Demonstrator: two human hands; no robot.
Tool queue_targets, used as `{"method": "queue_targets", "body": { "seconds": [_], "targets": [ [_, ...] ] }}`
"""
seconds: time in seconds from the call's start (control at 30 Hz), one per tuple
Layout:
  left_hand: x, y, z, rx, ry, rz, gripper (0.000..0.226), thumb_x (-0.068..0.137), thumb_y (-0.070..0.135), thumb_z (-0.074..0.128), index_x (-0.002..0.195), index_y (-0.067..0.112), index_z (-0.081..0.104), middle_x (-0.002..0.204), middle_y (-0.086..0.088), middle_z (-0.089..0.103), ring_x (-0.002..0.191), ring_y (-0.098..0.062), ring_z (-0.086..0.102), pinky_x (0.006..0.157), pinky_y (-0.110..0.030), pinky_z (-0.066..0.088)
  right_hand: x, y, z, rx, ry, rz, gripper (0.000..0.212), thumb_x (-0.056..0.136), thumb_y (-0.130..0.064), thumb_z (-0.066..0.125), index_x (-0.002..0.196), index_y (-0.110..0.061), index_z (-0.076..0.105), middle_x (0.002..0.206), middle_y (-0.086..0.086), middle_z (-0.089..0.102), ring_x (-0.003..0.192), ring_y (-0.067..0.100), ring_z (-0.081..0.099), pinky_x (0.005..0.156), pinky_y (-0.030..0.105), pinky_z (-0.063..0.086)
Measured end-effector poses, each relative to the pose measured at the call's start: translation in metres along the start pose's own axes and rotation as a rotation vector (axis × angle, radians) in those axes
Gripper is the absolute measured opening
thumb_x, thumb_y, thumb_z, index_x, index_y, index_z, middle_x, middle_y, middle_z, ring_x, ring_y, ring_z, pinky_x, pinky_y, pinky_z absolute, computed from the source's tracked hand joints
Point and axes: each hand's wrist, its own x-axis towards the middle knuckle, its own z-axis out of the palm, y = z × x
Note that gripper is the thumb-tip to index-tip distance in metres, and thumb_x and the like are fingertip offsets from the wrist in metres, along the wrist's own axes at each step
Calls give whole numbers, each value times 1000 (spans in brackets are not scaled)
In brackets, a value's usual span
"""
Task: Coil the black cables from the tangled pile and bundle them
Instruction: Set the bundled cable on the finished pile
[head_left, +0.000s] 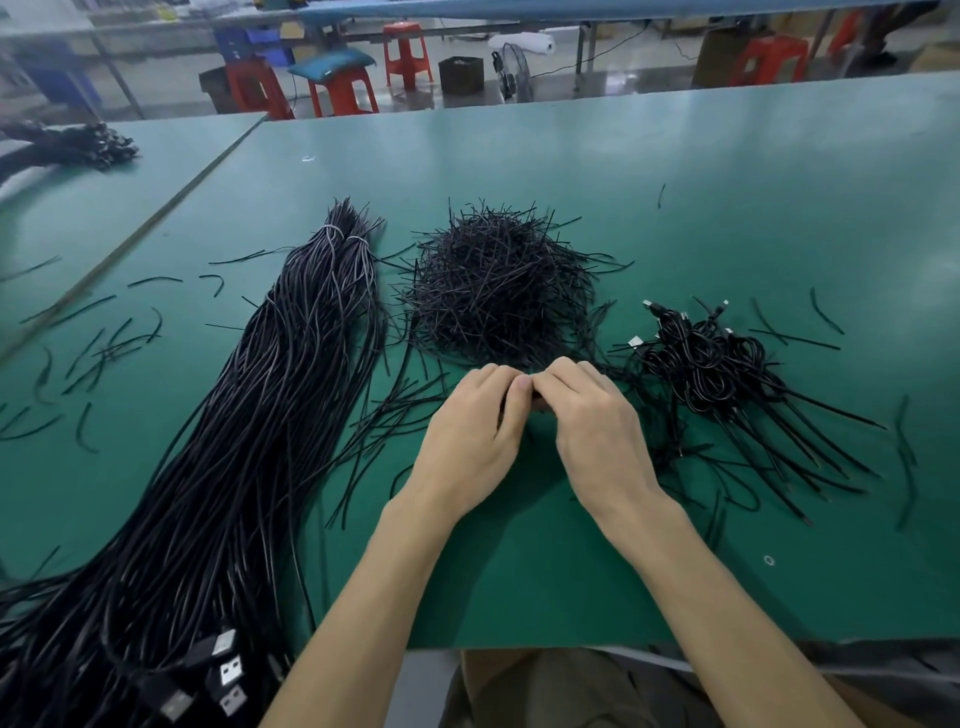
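Observation:
A long sheaf of straight black USB cables (249, 426) lies on the left of the green table (675, 197), plugs at the near edge, banded at its far end. A mound of short black twist ties (498, 291) sits in the middle. Coiled, tied cables (727, 364) are heaped on the right. My left hand (472, 426) and my right hand (592, 415) meet just in front of the tie mound, fingertips pinched together on something small and dark, mostly hidden by the fingers.
Loose ties (104, 353) are scattered on the left and right (904, 457) of the table. Another dark cable bundle (78, 145) lies on the neighbouring table at far left. Red stools (343, 88) and a fan (511, 70) stand on the floor beyond.

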Motion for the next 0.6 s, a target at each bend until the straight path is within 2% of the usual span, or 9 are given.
{"method": "queue_targets", "body": {
  "seconds": [0.13,0.2,0.27,0.3,0.37,0.43,0.47,0.53,0.6],
  "targets": [
    [0,0,-1,130,-49,39,36,112,30,32,125,18,63,101,10,60,97,-9,51,90,-29,41,3,6,2,-19,47,3,13,89,1,70,97,-9,73,87,2,64,82,24,60,77,37,48],
    [-1,0,-1,141,-86,19,42,111,29,32,144,15,54,98,7,55,97,-13,49,91,-29,40,4,6,2,-22,68,-4,16,87,2,71,100,-7,73,87,4,67,83,25,62,78,36,48],
    [-1,1,-1,149,-108,15,46,111,33,31,150,13,48,95,7,50,95,-15,48,89,-31,40,4,5,2,-6,89,15,23,86,1,73,108,-6,71,92,5,71,86,24,65,82,34,47],
    [-1,1,-1,162,-118,17,47,111,37,31,146,14,51,95,8,49,94,-15,48,88,-32,41,4,4,0,19,94,43,27,86,1,73,112,-5,68,92,5,72,86,22,65,84,32,45],
    [-1,1,-2,170,-131,20,41,110,41,32,125,14,59,95,7,49,89,-17,49,85,-37,43,3,3,-1,73,96,84,27,87,0,73,111,-4,62,88,6,71,82,17,60,81,28,40],
    [-1,2,-2,160,-97,29,35,110,36,32,105,13,57,91,3,49,81,-21,48,78,-41,43,4,0,-1,72,100,66,23,87,-2,73,106,-5,60,87,6,70,82,19,60,79,29,37],
    [-1,2,-1,161,-64,27,34,110,35,33,100,11,54,90,2,49,78,-23,48,74,-41,43,4,-2,0,55,106,52,24,88,-4,74,107,-6,60,91,6,70,85,22,63,81,31,37],
    [-1,1,-1,132,36,-39,34,110,34,34,93,10,49,85,-1,50,71,-23,47,66,-40,40,5,-5,2,-10,146,37,34,88,-10,75,118,-7,61,110,5,68,105,25,63,90,32,37],
    [2,-3,-4,45,171,-237,38,110,39,33,86,12,46,78,-1,52,64,-18,45,59,-37,36,5,-8,1,-92,229,41,43,86,-19,76,125,-10,60,127,7,60,122,24,53,99,35,34]
  ]
}}
